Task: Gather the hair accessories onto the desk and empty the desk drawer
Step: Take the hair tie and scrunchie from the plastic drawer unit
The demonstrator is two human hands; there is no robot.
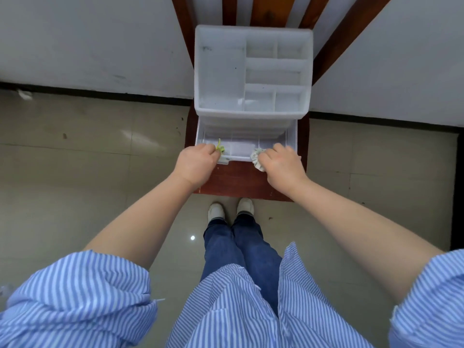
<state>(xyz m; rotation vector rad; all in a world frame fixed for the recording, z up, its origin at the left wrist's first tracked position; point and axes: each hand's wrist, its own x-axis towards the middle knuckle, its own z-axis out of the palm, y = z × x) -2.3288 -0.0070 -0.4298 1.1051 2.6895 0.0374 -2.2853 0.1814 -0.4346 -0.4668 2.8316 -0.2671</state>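
A translucent white plastic organiser (pixel 221 71) with open top compartments stands on a dark red wooden chair seat (pixel 241 182). Its lowest drawer (pixel 241 148) is pulled out toward me. My left hand (pixel 195 164) is at the drawer's left front corner, fingers closed on a small yellow-green hair accessory (pixel 220 147). My right hand (pixel 281 164) is at the drawer's right front, closed on a pale patterned fabric scrunchie (pixel 257 159) that sticks out to the left of the fingers. The rest of the drawer's inside looks bare.
The chair's back slats (pixel 271 8) rise against a white wall (pixel 100 41). A beige tiled floor (pixel 88 159) lies all round, with a dark skirting strip (pixel 100 92). My feet in white shoes (pixel 231 209) stand just before the seat.
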